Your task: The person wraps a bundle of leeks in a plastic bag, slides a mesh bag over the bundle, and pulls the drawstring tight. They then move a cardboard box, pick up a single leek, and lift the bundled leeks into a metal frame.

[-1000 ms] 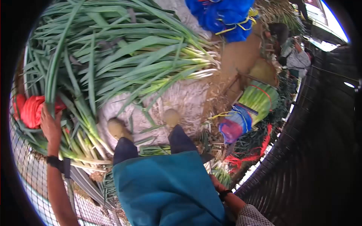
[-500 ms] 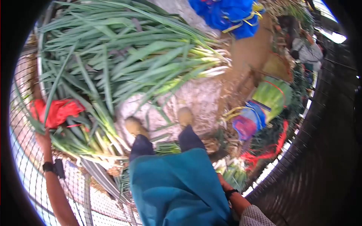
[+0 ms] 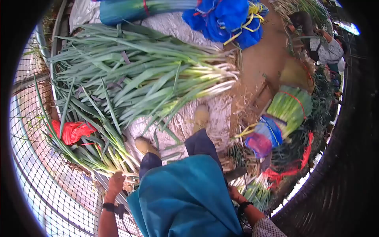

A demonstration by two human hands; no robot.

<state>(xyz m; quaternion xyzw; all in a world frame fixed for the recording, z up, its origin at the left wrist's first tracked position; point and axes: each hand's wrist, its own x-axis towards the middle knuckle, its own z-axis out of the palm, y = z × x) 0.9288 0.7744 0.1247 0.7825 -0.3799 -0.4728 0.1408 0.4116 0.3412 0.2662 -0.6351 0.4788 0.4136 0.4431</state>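
Note:
My left hand, a dark band on its wrist, is closed on a green onion at the pale root end of a small pile at lower left. A crumpled red plastic bag lies among that pile's leaves. My right hand, also with a wristband, is low beside the teal apron, its fingers curled and partly hidden; what they hold cannot be made out. Just above it is a dark flat object. A large heap of green onions lies beyond my feet, white roots pointing right.
Blue netting bags with yellow cords lie at the top, beside a tied bundle. On the right are a red-banded bundle and red plastic strips. Black netting lines the left. Another person crouches at upper right.
My left hand has moved right and toward me, from the leaves near the red bag to the root ends. The view has shifted, showing more at the top. My right hand stays by the apron.

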